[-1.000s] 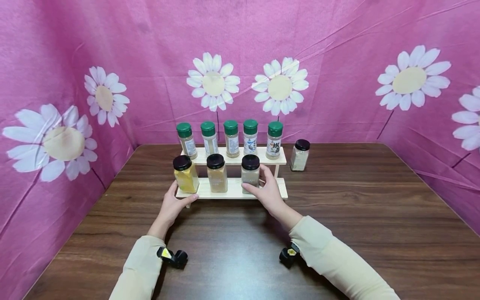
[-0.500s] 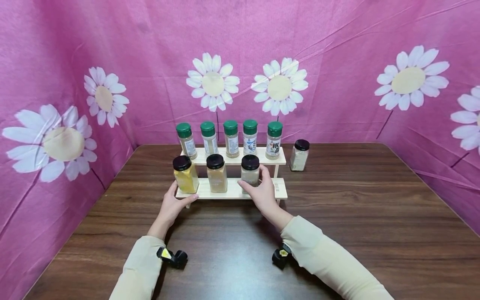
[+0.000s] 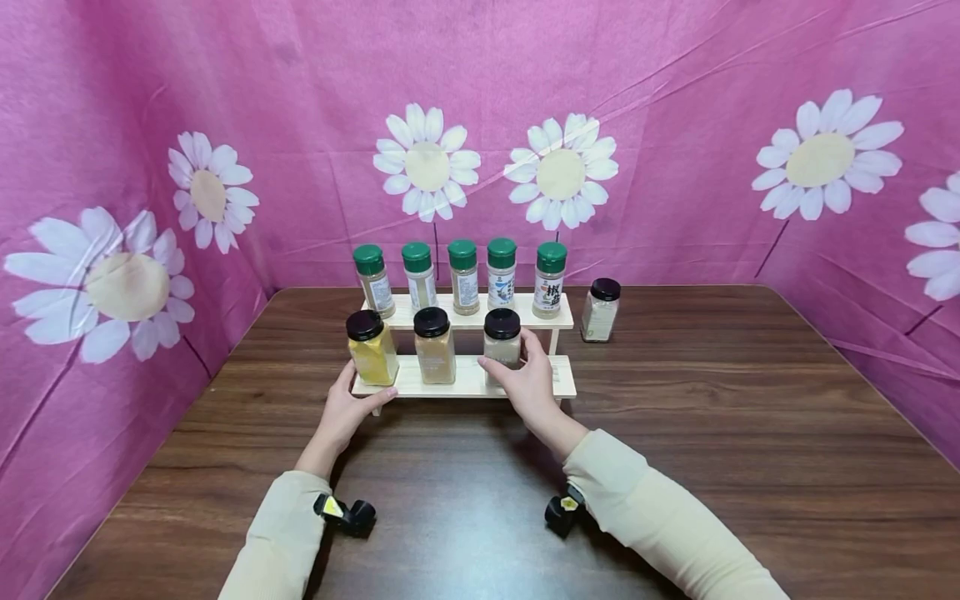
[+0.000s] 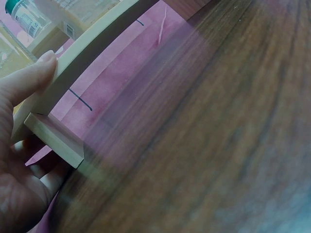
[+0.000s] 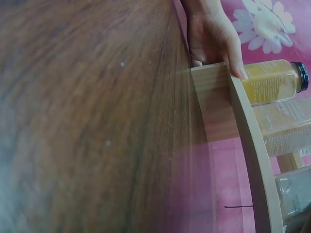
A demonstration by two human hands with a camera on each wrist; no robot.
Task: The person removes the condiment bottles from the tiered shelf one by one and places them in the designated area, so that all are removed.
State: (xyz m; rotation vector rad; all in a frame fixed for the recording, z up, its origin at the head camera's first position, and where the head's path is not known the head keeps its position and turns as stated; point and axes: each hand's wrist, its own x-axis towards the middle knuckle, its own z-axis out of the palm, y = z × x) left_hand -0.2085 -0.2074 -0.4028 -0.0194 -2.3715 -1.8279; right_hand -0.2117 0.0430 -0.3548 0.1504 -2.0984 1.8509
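A two-tier wooden spice rack (image 3: 467, 383) stands on the table. My left hand (image 3: 347, 414) grips the left end of its lower shelf, thumb on the front edge; in the left wrist view the thumb (image 4: 31, 80) lies along the shelf by the leg. Next to that hand stands a yellow-filled spice jar (image 3: 372, 358) with a black lid. A tan spice jar (image 3: 435, 358) is mid-shelf. My right hand (image 3: 534, 393) holds a greyish spice jar (image 3: 503, 347) at the right part of the shelf, thumb in front, fingers on its right side. The right wrist view shows this jar's glass (image 5: 294, 191) upright on the shelf.
Several green-capped shakers (image 3: 464, 287) line the upper shelf. One more black-lidded jar (image 3: 600, 315) stands on the table (image 3: 712, 392) right of the rack. A pink flowered cloth (image 3: 480, 67) hangs behind the table.
My right hand and forearm have shifted a little left, the thumb sliding further across the greyish jar's front. The jar stays almost in place. My left hand has not moved.
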